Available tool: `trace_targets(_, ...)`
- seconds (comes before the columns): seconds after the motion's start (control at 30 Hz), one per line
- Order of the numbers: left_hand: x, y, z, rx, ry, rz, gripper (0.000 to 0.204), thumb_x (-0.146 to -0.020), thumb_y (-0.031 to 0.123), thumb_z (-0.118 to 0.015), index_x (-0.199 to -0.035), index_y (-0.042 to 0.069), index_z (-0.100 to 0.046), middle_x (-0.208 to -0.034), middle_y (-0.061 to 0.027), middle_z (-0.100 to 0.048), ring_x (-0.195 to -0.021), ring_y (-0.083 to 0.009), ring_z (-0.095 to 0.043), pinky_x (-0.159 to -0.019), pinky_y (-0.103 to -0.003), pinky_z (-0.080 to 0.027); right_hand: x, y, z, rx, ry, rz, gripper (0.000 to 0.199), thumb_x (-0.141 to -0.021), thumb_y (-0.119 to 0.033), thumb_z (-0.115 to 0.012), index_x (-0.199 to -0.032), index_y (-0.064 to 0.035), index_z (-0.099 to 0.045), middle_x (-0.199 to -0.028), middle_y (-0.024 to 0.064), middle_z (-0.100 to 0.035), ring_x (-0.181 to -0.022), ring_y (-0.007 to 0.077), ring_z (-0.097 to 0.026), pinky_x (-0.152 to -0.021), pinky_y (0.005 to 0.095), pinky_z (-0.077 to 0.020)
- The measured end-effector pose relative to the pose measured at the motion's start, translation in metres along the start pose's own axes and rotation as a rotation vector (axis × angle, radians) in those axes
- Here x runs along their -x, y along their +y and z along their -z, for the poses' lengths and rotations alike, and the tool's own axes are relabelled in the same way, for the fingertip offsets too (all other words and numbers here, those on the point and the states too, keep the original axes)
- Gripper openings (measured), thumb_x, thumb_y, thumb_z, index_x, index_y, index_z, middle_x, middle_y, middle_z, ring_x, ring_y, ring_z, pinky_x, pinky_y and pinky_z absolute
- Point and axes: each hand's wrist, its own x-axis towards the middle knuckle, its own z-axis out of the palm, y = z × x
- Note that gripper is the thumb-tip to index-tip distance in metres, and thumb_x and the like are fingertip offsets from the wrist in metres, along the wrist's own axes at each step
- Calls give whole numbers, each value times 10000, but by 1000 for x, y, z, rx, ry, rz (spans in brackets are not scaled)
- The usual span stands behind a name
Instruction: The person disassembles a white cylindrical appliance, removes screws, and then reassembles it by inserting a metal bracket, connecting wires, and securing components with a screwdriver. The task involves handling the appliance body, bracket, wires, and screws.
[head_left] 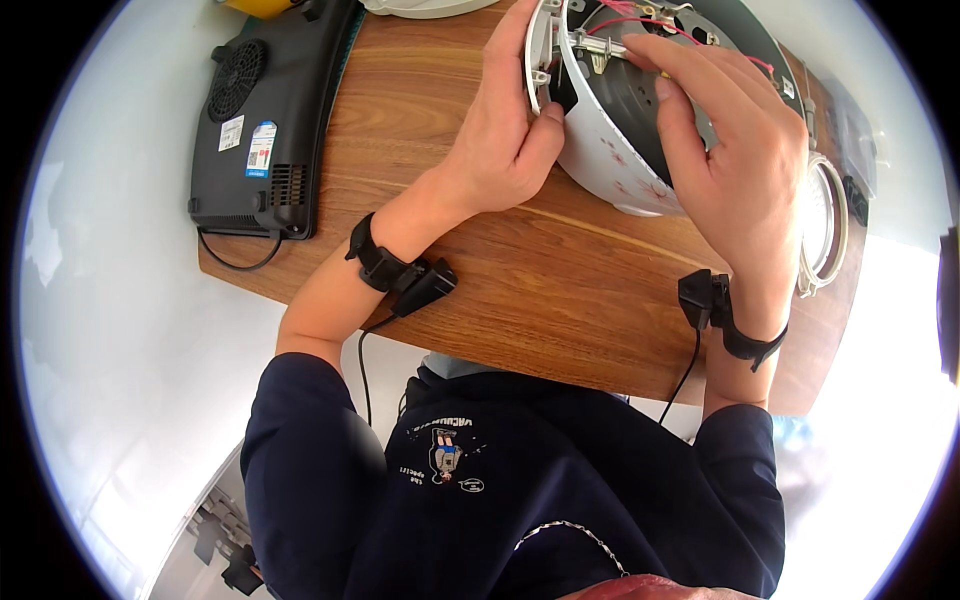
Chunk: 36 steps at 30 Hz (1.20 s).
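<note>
A white rice cooker body (622, 165) with a floral print lies with its open underside up, showing a dark metal inside and pink-red wires (690, 35). My left hand (507, 135) is closed on the white switch panel (537, 60) at the cooker's left side, thumb against its near edge. Inside the opening, my right hand (735, 130) reaches down with bent fingers. Its index fingertip touches a metal lever (598, 45) that runs inward from the panel. The thumb sits close by, and the remaining fingers are mostly hidden behind the hand.
On the left of the wooden table (400, 100) a black induction cooker (255, 130) lies underside up, its cord looping below. A round pale-rimmed lid (822, 225) stands right of the cooker. Part of a white round piece (430, 5) shows at the far edge. Black wrist devices (400, 275) trail cables.
</note>
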Motion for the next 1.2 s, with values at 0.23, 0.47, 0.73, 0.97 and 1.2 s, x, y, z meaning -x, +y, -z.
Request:
trace_targets(0.23, 0, 2, -9, 274, 36, 34, 837, -1072, 249, -450, -1609, -102, 88, -1688, -294, -120, -1549, -371, -224, -1259, -451, -165, -1, -2, -3, -9, 5, 20, 269, -922, 10, -661, -1135, -103, -781, -999, 74, -778, -929, 238, -735, -797, 324, -572)
trace_targets(0.47, -2, -3, -8, 252, 53, 35, 869, -1095, 382, -432, -1611, -113, 61, -1692, -301, -99, -1552, -385, -215, -1262, -439, -166, -1, -1, -4, 5, 5, 43, 277, -914, 14, -674, -1135, -110, -786, -999, 74, -779, -937, 234, -732, -803, 320, -575)
trace_targets(0.73, -6, 1, 6, 91, -19, 16, 788, -1053, 196, -475, -1612, -123, -21, -1668, -310, -210, -1532, -387, -291, -1248, -426, -222, -1, 0, -4, 1, -2, 41, 285, -911, 7, -678, -1142, -120, -787, -1003, 69, -782, -949, 235, -732, -808, 324, -576)
trace_targets(0.97, -12, 8, 2, -71, 35, 70, 775, -942, -81, -507, -1612, -99, -119, -1634, -302, -305, -1504, -391, -365, -1221, -406, -290, -1, 1, -3, 24, -10, 60, 297, -909, 5, -678, -1155, -126, -781, -1010, 72, -783, -934, 231, -734, -811, 318, -576)
trace_targets(1.2, -3, -2, 1, -164, 89, 88, 786, -934, -93, -549, -1613, -65, -155, -1622, -280, -334, -1494, -411, -370, -1212, -408, -314, -13, -36, -3, 157, -53, -1, 179, -985, -96, -624, -1108, -22, -731, -938, 80, -744, -868, 177, -700, -762, 290, -535)
